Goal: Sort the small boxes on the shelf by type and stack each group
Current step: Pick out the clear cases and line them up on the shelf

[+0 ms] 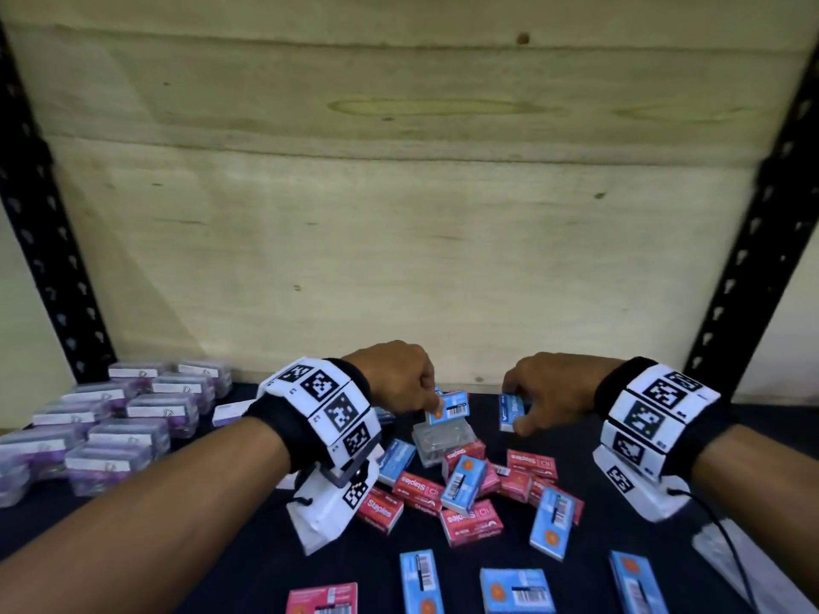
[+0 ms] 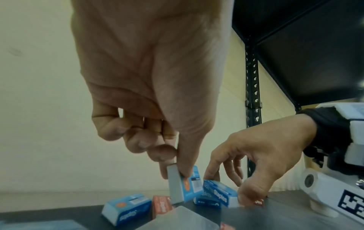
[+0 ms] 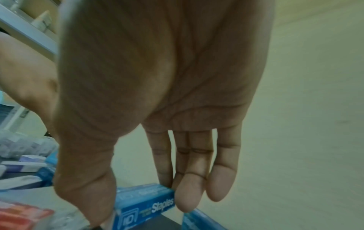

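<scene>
Nearest the front edge of the shelf [image 1: 230, 565], several blue boxes [image 1: 516, 589] and a red box [image 1: 322, 599] lie flat and apart on the dark surface. Behind them, near the middle, a loose heap of red boxes [image 1: 419, 490] and blue ones lies jumbled, some tilted against each other, with a clear plastic case [image 1: 443, 440] at its far side. Above that heap the left hand [image 1: 399, 376] pinches one blue box [image 1: 447, 406] upright between thumb and fingertips, clear of the pile. Just beside it the right hand [image 1: 547, 389] grips a second blue box [image 1: 512, 411] by its ends, thumb against straight fingers. Toward the far left corner, clear cases with purple contents [image 1: 111, 425] stand grouped in low stacks. The step in hand looks like gathering the blue boxes; next, the two held boxes probably need squaring up and setting down on a bare part of the shelf to begin a blue stack.
</scene>
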{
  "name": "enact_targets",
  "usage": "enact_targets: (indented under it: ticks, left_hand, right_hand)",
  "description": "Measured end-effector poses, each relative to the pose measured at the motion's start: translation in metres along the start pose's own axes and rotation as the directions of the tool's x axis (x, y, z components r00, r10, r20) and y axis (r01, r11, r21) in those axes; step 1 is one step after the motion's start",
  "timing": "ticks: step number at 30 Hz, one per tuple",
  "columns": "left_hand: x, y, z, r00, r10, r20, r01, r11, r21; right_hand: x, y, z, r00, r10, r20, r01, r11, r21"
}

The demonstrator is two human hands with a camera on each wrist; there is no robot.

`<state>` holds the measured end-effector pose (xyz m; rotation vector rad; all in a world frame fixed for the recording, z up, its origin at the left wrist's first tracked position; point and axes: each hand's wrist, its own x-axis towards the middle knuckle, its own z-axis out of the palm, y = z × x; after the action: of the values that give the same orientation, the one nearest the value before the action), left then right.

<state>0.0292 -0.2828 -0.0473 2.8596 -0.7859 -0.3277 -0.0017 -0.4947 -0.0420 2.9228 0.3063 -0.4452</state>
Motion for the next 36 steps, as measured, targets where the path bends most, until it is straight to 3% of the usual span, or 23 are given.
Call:
enact_targets:
  ticks: [10, 19, 27, 36]
  left_hand:
    - [0.070, 0.034, 0.016, 0.996, 0.008, 0.091, -0.010, 1.000, 0.023]
    - [0.080, 0.042, 0.027, 0.990, -0.016, 0.141, 0.003, 0.996, 0.092]
    - [0.037, 0.005, -0.002, 0.996, -0.055, 0.063, 0.049, 0.994, 0.095]
    - [-0.046, -0.088, -0.019, 0.973, -0.232, 0.005, 0.228, 0.961, 0.156]
  right_hand:
    - [0.018, 0.031, 0.012, 0.998, 0.002, 0.055, -0.003, 1.000, 0.029]
    - [0.018, 0.039, 0.025, 0.998, -0.005, 0.065, 0.002, 0.999, 0.049]
    - [0.011, 0.026, 0.008, 0.999, -0.007, 0.036, 0.006, 1.000, 0.006]
    - [0.023, -0.035, -0.020, 0.985, -0.169, -0.023, 0.169, 0.986, 0.001]
